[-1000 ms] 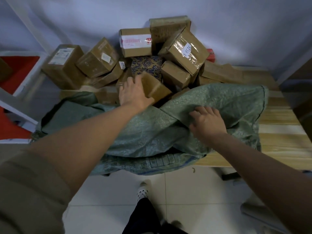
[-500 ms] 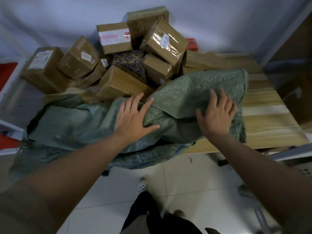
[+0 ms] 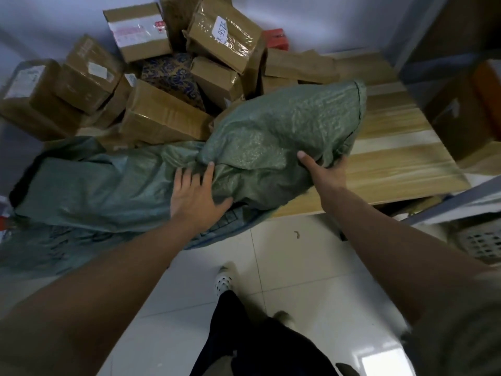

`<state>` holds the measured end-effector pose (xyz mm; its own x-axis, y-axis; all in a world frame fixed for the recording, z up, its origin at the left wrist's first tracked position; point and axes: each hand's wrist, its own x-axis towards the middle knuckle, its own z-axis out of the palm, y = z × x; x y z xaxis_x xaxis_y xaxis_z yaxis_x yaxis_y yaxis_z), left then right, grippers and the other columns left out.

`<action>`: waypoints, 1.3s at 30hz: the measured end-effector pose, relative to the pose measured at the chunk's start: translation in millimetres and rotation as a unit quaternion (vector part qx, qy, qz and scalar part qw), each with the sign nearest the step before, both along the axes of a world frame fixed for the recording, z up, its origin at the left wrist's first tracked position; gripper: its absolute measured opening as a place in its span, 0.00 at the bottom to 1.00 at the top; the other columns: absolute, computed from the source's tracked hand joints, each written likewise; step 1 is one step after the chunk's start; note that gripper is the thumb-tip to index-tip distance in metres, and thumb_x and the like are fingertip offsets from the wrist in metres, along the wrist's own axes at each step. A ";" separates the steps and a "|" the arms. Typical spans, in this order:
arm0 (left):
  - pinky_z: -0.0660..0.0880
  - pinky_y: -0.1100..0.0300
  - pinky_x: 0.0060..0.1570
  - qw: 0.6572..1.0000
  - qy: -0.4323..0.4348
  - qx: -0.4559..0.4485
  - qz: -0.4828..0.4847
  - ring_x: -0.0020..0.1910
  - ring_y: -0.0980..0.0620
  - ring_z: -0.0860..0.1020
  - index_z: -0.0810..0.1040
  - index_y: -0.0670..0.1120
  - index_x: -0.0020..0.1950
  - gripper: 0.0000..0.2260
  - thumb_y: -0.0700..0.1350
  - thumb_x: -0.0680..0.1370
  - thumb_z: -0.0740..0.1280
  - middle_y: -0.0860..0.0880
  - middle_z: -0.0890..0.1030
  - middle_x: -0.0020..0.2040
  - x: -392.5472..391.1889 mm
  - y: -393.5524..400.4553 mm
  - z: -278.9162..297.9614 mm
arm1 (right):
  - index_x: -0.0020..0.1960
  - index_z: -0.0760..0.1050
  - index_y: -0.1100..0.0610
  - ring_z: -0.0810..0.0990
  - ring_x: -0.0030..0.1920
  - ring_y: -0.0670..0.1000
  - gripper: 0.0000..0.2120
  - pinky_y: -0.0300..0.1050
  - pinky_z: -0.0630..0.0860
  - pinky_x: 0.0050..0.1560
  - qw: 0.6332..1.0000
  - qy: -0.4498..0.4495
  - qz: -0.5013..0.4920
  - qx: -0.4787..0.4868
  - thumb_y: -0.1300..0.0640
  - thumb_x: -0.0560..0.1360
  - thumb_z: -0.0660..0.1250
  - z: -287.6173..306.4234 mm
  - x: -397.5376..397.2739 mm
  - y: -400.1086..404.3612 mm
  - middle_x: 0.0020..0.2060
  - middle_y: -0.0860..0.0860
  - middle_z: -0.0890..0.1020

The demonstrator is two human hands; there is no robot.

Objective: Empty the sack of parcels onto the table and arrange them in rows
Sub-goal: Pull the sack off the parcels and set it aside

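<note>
- Green woven sack (image 3: 271, 137) lies across the near edge of the wooden bench (image 3: 393, 158), bulging at its right end, flat and slack to the left where it droops off the bench edge.
- Left hand (image 3: 195, 194) rests flat on the sack at the near side of the bulge, fingers (image 3: 208, 172) straight and spread apart, thumb out to the right.
- Right hand (image 3: 325, 172) grips the bulge from its near right side: thumb up on the cloth, the other fingers curled round under the fabric, mostly hidden.
- Parcels (image 3: 162, 115) sit piled on the far left of the bench, behind the sack, against the wall; jumbled, tilted, leaning on each other.
- Taped carton with a white label (image 3: 225, 36) sits on top of the pile, tilted; patterned blue box (image 3: 173, 77) is wedged in the middle; red box (image 3: 276, 42) at far right of the pile, partly hidden.
- Right half of the bench is bare wood.
- White tiled floor (image 3: 298, 267) near; a shoe (image 3: 225, 278) and dark trouser leg below.
</note>
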<state>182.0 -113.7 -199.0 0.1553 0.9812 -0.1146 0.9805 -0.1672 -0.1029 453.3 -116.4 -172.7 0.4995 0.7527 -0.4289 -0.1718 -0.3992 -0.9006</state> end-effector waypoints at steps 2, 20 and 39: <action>0.49 0.47 0.75 0.998 -0.034 0.044 -0.013 0.75 0.40 0.59 0.54 0.47 0.79 0.42 0.72 0.73 0.54 0.42 0.71 0.71 2.3 -8.6 0.7 | 0.78 0.60 0.52 0.74 0.67 0.55 0.43 0.46 0.73 0.61 1.000 0.017 -0.014 0.001 0.51 0.70 0.78 3.0 -5.1 6.9 0.69 0.52 0.74; 0.40 0.44 0.77 0.986 -0.049 -0.159 0.011 0.78 0.45 0.54 0.47 0.55 0.81 0.51 0.81 0.65 0.53 0.45 0.58 0.79 22.0 -21.2 -15.7 | 0.80 0.50 0.50 0.52 0.79 0.58 0.52 0.60 0.50 0.76 0.827 -0.553 0.017 0.099 0.45 0.66 0.77 63.7 20.0 8.7 0.79 0.55 0.55; 0.48 0.43 0.77 0.986 0.075 -0.146 -0.039 0.71 0.38 0.68 0.39 0.60 0.79 0.40 0.64 0.77 0.62 0.39 0.61 0.75 20.3 -5.0 -39.6 | 0.81 0.43 0.55 0.54 0.78 0.59 0.53 0.63 0.56 0.74 0.851 -0.473 0.204 -0.105 0.50 0.71 0.76 -16.2 52.6 11.8 0.80 0.56 0.53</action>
<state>202.3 -118.7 -238.7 0.1888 0.8886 -0.4181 0.9408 -0.2857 -0.1824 505.9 -104.7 -188.9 0.4125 0.9020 -0.1270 0.7812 -0.4220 -0.4600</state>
